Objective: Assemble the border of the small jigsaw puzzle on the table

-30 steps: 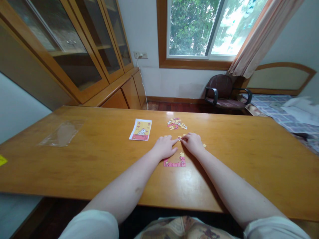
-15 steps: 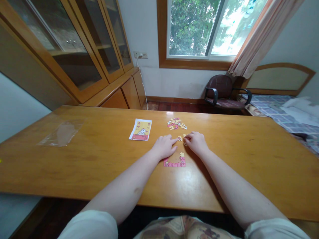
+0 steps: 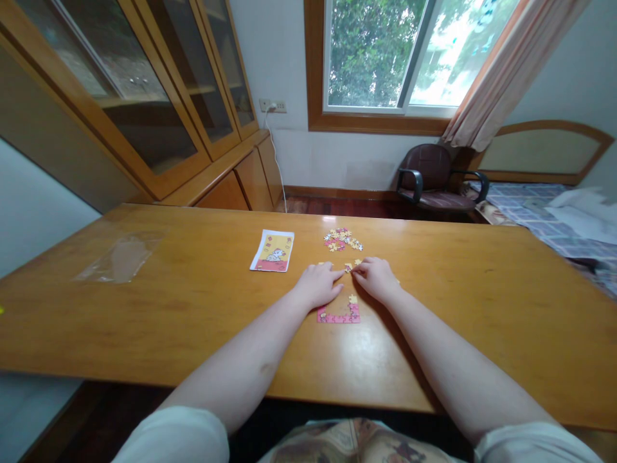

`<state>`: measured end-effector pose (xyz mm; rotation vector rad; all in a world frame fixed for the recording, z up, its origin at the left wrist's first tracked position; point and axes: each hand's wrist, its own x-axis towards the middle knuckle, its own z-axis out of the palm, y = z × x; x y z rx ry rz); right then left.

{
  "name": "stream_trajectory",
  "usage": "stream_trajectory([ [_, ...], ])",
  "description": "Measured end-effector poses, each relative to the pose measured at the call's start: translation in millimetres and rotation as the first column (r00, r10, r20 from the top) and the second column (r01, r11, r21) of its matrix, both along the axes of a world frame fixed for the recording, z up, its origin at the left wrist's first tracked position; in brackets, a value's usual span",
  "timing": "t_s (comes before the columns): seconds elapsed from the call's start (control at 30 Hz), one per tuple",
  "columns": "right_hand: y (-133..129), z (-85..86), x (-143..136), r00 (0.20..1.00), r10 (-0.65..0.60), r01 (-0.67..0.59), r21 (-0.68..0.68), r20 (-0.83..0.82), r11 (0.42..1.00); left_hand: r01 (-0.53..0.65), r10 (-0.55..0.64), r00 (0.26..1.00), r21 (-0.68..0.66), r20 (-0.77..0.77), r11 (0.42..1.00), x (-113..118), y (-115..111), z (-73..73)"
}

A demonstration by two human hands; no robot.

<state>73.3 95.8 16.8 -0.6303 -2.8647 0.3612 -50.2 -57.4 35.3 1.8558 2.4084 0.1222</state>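
Observation:
My left hand (image 3: pixel 318 285) rests on the table with its index finger stretched out and the thumb apart. That fingertip touches the left side of a small jigsaw piece (image 3: pixel 348 267). From the right, the fingers of my right hand (image 3: pixel 378 279) are pinched together at the same piece's edge. Just beyond them lies a yellow jigsaw piece (image 3: pixel 357 262), and others are partly hidden by both hands. Nearer me, joined pink pieces form a partial puzzle border (image 3: pixel 339 318), with a yellow piece topping its right side. A loose pile of jigsaw pieces (image 3: pixel 341 240) lies farther back.
A picture card (image 3: pixel 273 251) showing a white cartoon animal lies left of the pile. Farther left is a clear plastic bag (image 3: pixel 120 258) on the wooden table (image 3: pixel 193 308). Past the table's far edge are an office chair (image 3: pixel 429 177) and a glass-door cabinet (image 3: pixel 183 77).
My right hand has shifted slightly left, bringing its pinched fingers up to the small piece by my left index finger. My left hand stays in place.

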Motion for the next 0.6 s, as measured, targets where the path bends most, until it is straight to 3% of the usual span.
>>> stream_trajectory([
  [0.6,-1.8,1.8,-0.6,1.000,-0.004,0.004,-0.004,0.009,1.000,0.002,-0.002,1.000,-0.001,-0.018,1.000,-1.4,1.6,-5.0],
])
